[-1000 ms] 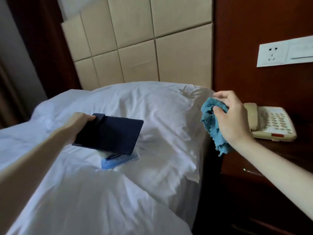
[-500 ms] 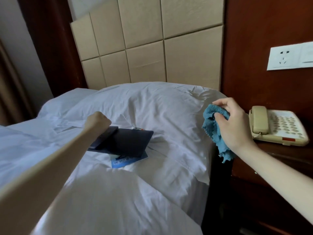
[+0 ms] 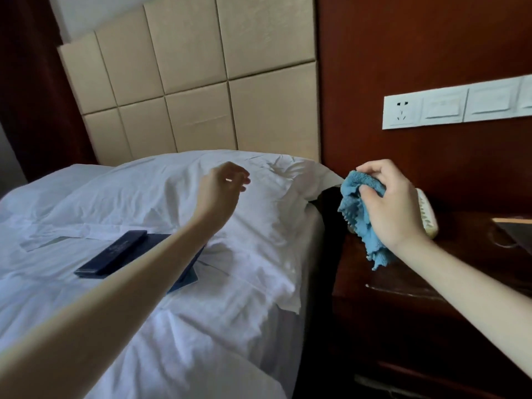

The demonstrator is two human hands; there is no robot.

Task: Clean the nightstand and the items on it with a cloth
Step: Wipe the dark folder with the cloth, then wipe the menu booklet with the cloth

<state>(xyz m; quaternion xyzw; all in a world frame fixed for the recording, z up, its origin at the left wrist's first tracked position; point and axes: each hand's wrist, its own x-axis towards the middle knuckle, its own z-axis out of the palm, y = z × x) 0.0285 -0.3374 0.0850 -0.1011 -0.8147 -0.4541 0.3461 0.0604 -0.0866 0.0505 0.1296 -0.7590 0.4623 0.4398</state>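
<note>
My right hand (image 3: pixel 394 205) grips a bunched blue cloth (image 3: pixel 359 214) above the left edge of the dark wooden nightstand (image 3: pixel 403 283). Behind that hand a cream telephone (image 3: pixel 429 220) stands on the nightstand, mostly hidden. My left hand (image 3: pixel 221 191) hovers above the white pillow (image 3: pixel 253 214) with loosely curled fingers and holds nothing. A dark blue folder (image 3: pixel 115 254) lies flat on the white bed sheet (image 3: pixel 86 298), partly under my left forearm, with a lighter blue card (image 3: pixel 187 279) poking out beneath it.
A padded beige headboard (image 3: pixel 201 82) rises behind the bed. A white socket and switch strip (image 3: pixel 457 105) is fixed to the red-brown wall panel. A dark flat object (image 3: pixel 515 228) sits at the nightstand's right edge. The bed's side runs close along the nightstand.
My left hand has let go of the dark blue folder, which now lies on the bed, and has risen toward the pillow. My right hand still holds the cloth near the nightstand.
</note>
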